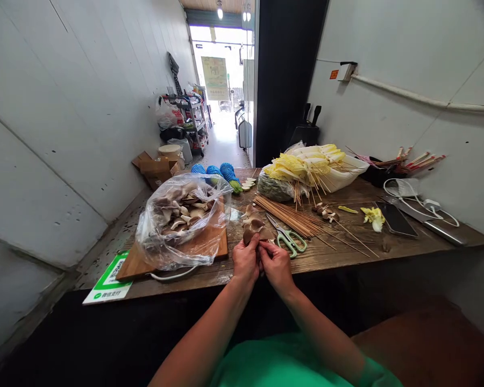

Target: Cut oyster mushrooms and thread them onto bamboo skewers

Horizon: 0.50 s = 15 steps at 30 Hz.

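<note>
My left hand (244,262) is closed around a grey-brown oyster mushroom (248,236), its thumb pressed on the cap. Fingertips of my right hand (276,267) pinch at the same mushroom, and the two hands touch over the table's front edge. What lies between the fingers underneath is hidden. Loose mushroom pieces (255,213) lie just beyond my hands. Green-handled scissors (292,242) rest open-bladed beside my right hand. Behind them spreads a pile of wooden skewers (286,216). To the right, mushroom pieces (326,213) sit on a skewer.
At left, a clear plastic bag of mushrooms (181,215) stands on a cutting board (221,244), near a green payment sign (111,279). Skewered cabbage leaves (306,164) fill the back. A phone (397,219) and a knife (443,232) lie at right.
</note>
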Motion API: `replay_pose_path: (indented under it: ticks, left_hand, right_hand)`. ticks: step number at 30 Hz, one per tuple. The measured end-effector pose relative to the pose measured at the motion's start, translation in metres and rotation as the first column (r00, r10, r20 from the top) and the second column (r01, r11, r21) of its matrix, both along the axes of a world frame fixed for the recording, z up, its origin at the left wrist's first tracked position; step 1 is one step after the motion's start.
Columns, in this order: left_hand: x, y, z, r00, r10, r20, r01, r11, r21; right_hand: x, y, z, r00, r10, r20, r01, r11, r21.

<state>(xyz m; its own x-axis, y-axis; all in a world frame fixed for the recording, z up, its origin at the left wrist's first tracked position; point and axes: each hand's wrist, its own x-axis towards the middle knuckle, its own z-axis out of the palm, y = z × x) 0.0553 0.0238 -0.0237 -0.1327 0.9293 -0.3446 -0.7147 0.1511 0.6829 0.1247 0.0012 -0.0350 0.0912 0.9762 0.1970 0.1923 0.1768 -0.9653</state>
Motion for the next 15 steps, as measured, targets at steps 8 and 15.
replay_pose_path:
  ticks: [8, 15]
  left_hand:
    - [-0.001, -0.004, 0.005, 0.998, -0.021, -0.067, 0.021, 1.0, 0.002]
    - [0.001, -0.008, 0.01, 0.998, -0.019, -0.066, 0.02, 1.0, 0.004]
  right_hand:
    - [0.001, -0.005, 0.001, 0.999, -0.001, -0.044, 0.0, 1.0, -0.028]
    - [-0.001, -0.011, 0.006, 0.989, 0.018, -0.149, -0.033, 0.995, -0.094]
